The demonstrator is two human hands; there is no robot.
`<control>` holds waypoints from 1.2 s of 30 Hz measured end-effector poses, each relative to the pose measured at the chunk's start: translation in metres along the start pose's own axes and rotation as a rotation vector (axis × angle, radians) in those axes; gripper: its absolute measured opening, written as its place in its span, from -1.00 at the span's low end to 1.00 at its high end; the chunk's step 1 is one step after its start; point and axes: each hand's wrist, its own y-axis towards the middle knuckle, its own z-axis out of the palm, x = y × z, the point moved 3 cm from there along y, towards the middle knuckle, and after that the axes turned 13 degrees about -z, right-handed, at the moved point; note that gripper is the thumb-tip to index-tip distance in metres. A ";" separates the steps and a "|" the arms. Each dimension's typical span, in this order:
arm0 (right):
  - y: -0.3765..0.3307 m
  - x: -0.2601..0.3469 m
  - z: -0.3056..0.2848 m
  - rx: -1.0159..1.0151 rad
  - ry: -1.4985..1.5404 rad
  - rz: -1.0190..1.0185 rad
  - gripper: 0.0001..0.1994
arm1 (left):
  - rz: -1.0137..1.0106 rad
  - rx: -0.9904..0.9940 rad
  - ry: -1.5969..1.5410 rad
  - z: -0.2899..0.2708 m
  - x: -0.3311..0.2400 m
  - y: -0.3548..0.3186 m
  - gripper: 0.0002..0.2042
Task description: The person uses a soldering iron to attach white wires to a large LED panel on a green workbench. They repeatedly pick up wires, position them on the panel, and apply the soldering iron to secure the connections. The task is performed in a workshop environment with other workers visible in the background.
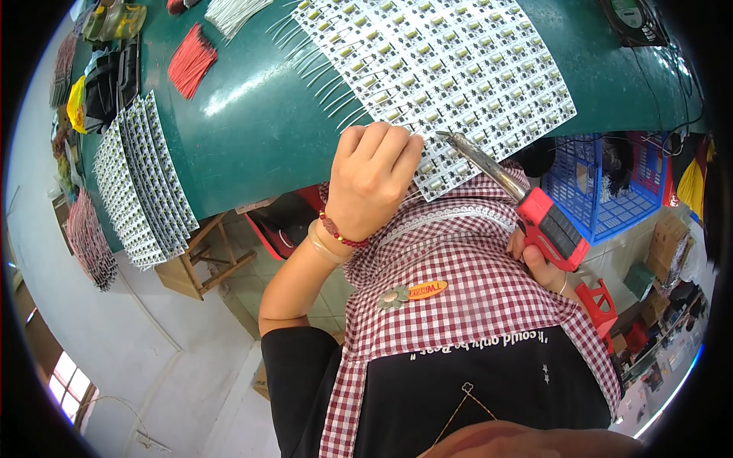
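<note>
right grip (544,269) clasps a soldering iron (539,211); left grip (372,177) curls at the circuit-board sheet (477,76), its hold too hidden to tell

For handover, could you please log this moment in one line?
left hand: at board sheet, grip hidden; right hand: gripping soldering iron; tip: over sheet; red wires: on table

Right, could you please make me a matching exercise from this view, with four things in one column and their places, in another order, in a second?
Things:
A. soldering iron
B. beaded bracelet
C. blue basket
D. large circuit-board sheet

Places:
1. past the table's near edge, on the person's right
2. mostly on the green table, at the fingers of the left hand
3. gripped in the right hand
4. around the left wrist

Right pairs: A-3, B-4, C-1, D-2.
</note>
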 end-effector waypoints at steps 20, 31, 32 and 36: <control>-0.014 -0.016 -0.008 0.064 -0.067 0.017 -0.82 | -0.104 -0.019 -0.110 0.006 -0.012 -0.013 -0.73; -0.003 -0.002 -0.001 0.033 -0.065 -0.016 -0.82 | -0.144 -0.047 -0.091 0.009 -0.017 -0.014 -0.78; -0.005 -0.003 -0.003 0.046 -0.091 -0.021 -0.82 | -0.144 -0.024 -0.081 0.009 -0.018 -0.015 -0.78; -0.015 -0.012 -0.008 0.099 -0.231 -0.033 -0.81 | -0.151 0.016 -0.072 0.008 -0.019 -0.016 -0.78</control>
